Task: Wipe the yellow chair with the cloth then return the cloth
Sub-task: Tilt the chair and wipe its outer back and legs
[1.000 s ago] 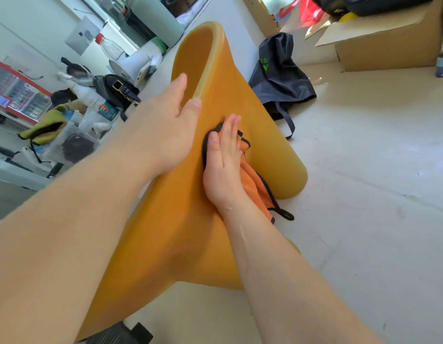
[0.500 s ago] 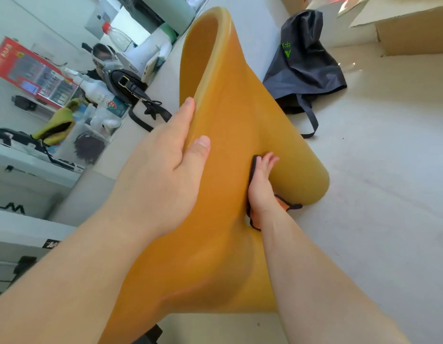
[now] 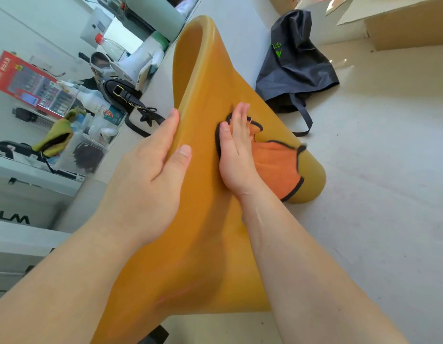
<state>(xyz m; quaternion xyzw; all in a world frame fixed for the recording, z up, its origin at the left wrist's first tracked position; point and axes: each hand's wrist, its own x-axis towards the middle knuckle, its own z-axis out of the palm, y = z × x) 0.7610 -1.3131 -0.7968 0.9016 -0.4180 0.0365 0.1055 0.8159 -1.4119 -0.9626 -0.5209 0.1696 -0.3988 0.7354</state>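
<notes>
The yellow chair (image 3: 210, 78), a smooth curved moulded shape, fills the middle of the head view. My left hand (image 3: 151, 167) holds its left edge, fingers behind the rim and thumb on the front face. My right hand (image 3: 236, 147) lies flat with straight fingers on the orange cloth (image 3: 275, 165), which has a black hem, and presses it against the chair's outer right side. Part of the cloth is hidden under my palm.
A dark grey bag (image 3: 295, 68) with a strap lies on the floor behind the chair. Cardboard boxes (image 3: 409, 28) stand at the upper right. To the left, a counter carries a black handbag (image 3: 123, 95), bottles (image 3: 91, 100) and clutter. Pale floor (image 3: 376, 194) spreads to the right.
My right hand has slid the cloth back up from the chair's lower right side onto its face, so more of the cloth shows. The left hand has kept its hold on the edge.
</notes>
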